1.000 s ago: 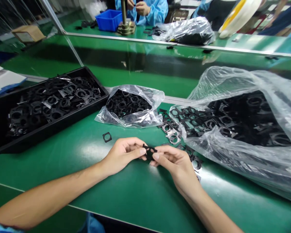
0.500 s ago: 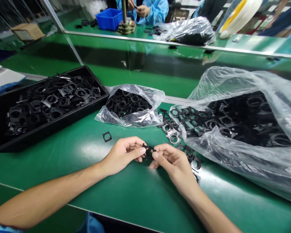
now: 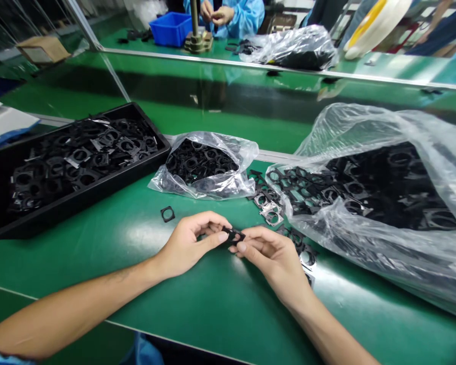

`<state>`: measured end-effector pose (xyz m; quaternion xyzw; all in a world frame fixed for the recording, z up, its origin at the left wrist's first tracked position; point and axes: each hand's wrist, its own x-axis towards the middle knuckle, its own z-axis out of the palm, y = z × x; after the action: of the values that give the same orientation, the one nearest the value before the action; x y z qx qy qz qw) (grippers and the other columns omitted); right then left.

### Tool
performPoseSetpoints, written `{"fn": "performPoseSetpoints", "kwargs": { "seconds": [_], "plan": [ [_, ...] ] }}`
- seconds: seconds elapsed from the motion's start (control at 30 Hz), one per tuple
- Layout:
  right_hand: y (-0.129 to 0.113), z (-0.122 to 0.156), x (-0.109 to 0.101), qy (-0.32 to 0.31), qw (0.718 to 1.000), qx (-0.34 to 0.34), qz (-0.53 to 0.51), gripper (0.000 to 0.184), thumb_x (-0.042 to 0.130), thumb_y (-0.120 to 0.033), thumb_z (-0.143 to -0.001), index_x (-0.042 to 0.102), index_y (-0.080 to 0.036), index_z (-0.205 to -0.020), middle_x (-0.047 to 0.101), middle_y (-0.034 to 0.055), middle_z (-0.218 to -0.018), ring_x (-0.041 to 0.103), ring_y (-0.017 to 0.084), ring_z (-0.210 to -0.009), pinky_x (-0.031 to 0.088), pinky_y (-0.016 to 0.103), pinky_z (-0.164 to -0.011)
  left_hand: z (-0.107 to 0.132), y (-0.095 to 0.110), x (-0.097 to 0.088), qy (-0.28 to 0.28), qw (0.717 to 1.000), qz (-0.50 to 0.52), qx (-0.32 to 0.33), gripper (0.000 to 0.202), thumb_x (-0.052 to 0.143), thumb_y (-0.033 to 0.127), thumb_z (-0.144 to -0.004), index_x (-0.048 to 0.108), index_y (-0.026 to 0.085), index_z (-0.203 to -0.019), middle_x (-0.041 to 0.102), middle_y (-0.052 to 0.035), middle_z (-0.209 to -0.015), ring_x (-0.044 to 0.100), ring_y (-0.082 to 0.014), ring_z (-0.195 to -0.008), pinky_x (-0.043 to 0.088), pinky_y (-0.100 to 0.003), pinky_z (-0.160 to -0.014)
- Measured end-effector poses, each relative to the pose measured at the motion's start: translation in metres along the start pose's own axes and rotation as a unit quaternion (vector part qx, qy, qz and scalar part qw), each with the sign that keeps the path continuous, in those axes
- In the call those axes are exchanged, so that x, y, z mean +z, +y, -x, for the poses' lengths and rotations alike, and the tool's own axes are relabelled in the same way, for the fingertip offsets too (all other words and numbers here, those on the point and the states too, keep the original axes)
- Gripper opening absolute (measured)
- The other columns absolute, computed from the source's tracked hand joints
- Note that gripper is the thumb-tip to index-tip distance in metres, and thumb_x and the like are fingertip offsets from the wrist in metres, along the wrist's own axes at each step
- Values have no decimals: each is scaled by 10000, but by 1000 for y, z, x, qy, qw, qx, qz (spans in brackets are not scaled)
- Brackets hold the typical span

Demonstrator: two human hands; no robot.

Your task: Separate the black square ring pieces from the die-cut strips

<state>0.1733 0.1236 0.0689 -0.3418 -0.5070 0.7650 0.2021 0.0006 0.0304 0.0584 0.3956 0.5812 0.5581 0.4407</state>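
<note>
A small black plastic frame part point(image 3: 233, 234) is pinched between my left hand point(image 3: 192, 241) and my right hand point(image 3: 269, 253), just above the green table point(image 3: 213, 299). Both hands have their fingers closed on it from either side. One loose black square frame point(image 3: 167, 214) lies on the table to the left of my left hand. Several more frames, some with silvery faces point(image 3: 269, 210), are spilled beside my right hand.
A black tray point(image 3: 0, 175) of frame parts sits at the left. A small clear bag point(image 3: 207, 165) of parts lies behind my hands, a large clear bag point(image 3: 383, 192) at the right. Across a metal rail, a person in a blue coat point(image 3: 247, 15) works near a blue bin point(image 3: 171, 28).
My hands have shifted slightly, turning the black part between the fingertips; my left thumb now lies over it. Nothing else has moved.
</note>
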Motion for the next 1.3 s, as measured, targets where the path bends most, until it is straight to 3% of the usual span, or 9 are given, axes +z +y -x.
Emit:
{"fn": "performPoseSetpoints", "kwargs": {
  "seconds": [0.27,0.57,0.7,0.97,1.03,1.13,1.2,1.27,1.3],
  "plan": [
    [-1,2,0,17,992,-112,60,191,859,-380,-772,758,-217,-778,713,59,-932,696,176,-788,593,309,-779,2,0,-1,-11,990,-58,125,125,697,74,-831,683,198,-821,741,-58,-941,683,-191,-941,532,-313,-901],
    [-4,2,0,30,990,-100,92,201,845,-368,-775,725,-213,-816,710,49,-869,675,174,-754,573,288,-733,2,2,-2,-3,985,-85,152,126,684,81,-839,695,207,-832,758,-65,-956,697,-204,-937,538,-336,-891],
    [-2,-2,-2,-2,981,-103,162,203,830,-390,-783,737,-212,-750,716,38,-781,666,179,-704,561,273,-678,0,8,-4,-41,973,-127,187,71,686,189,-894,750,204,-922,785,-72,-897,713,-204,-850,550,-329,-831],
    [2,-10,-1,-24,967,-117,225,295,861,-498,-707,790,-232,-812,783,70,-734,722,250,-641,615,331,-636,-8,22,-12,-67,962,-214,155,177,559,244,-960,714,187,-1024,775,-69,-976,723,-194,-857,553,-295,-812],
    [1,-11,-1,-21,969,-115,219,314,845,-515,-718,791,-227,-830,784,79,-723,725,254,-630,623,341,-639,-13,34,-27,-24,955,-238,174,168,559,241,-955,692,185,-1040,764,-62,-960,710,-186,-838,542,-290,-802],
    [2,-11,-3,-18,965,-124,230,313,812,-533,-745,785,-224,-793,778,80,-707,718,253,-633,613,340,-630,-30,57,-72,116,916,-315,219,207,550,245,-958,644,173,-1127,729,-41,-891,677,-175,-794,523,-288,-790],
    [3,-11,-4,-25,963,-127,235,304,790,-529,-768,775,-226,-776,769,69,-696,709,245,-635,599,332,-624,-47,70,-111,219,846,-421,242,215,552,238,-947,635,164,-1132,710,-38,-859,658,-189,-806,512,-310,-828],
    [4,-10,-4,-38,963,-128,234,278,773,-502,-794,767,-223,-783,762,59,-699,700,231,-636,584,319,-623,-64,78,-148,265,760,-554,214,195,521,233,-953,650,177,-1088,704,-53,-890,644,-215,-862,502,-346,-876],
    [5,-9,-4,-45,963,-127,233,260,764,-481,-807,762,-222,-789,759,55,-700,697,225,-637,576,313,-624,-70,81,-162,269,749,-571,204,184,530,221,-941,664,175,-1058,699,-68,-889,633,-239,-888,494,-377,-896]
  ]
}}
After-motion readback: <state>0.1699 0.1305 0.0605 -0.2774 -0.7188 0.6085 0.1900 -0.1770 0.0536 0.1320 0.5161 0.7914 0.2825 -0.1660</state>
